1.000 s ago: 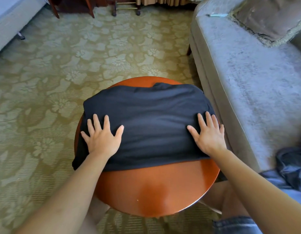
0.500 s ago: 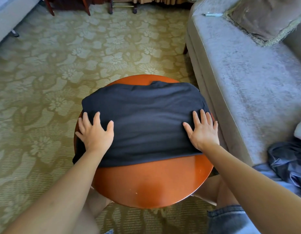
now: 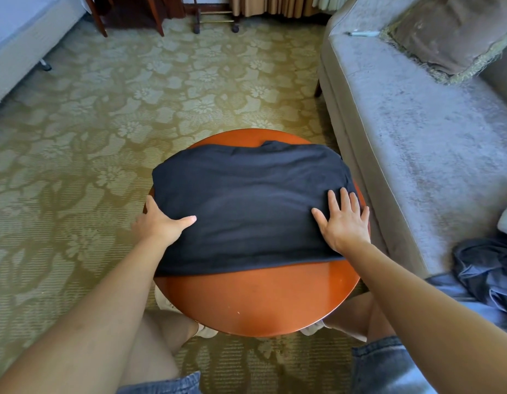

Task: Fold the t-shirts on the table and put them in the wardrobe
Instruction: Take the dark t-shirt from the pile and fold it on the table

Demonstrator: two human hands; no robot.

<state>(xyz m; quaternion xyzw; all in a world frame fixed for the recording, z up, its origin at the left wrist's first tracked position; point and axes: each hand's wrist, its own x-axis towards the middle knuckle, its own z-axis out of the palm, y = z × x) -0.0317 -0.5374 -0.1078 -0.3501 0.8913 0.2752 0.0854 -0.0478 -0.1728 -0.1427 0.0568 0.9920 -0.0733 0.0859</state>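
A dark navy t-shirt point(image 3: 252, 206), partly folded into a wide rectangle, lies across the far half of a round reddish-brown wooden table point(image 3: 255, 302). My left hand point(image 3: 158, 223) is at the shirt's left edge, thumb on top of the cloth and fingers tucked under the edge, gripping it. My right hand point(image 3: 344, 221) lies flat with spread fingers on the shirt's right end, pressing it down. The wardrobe is not in view.
A grey sofa point(image 3: 417, 143) with a brown cushion point(image 3: 451, 32) stands close on the right. More dark blue clothes point(image 3: 491, 274) are heaped on its near end. Patterned green carpet point(image 3: 104, 132) surrounds the table. A bed edge point(image 3: 22, 46) is at far left.
My left hand slid off the top of the shirt to its left edge and took hold of it. My right hand stayed flat on the right end.
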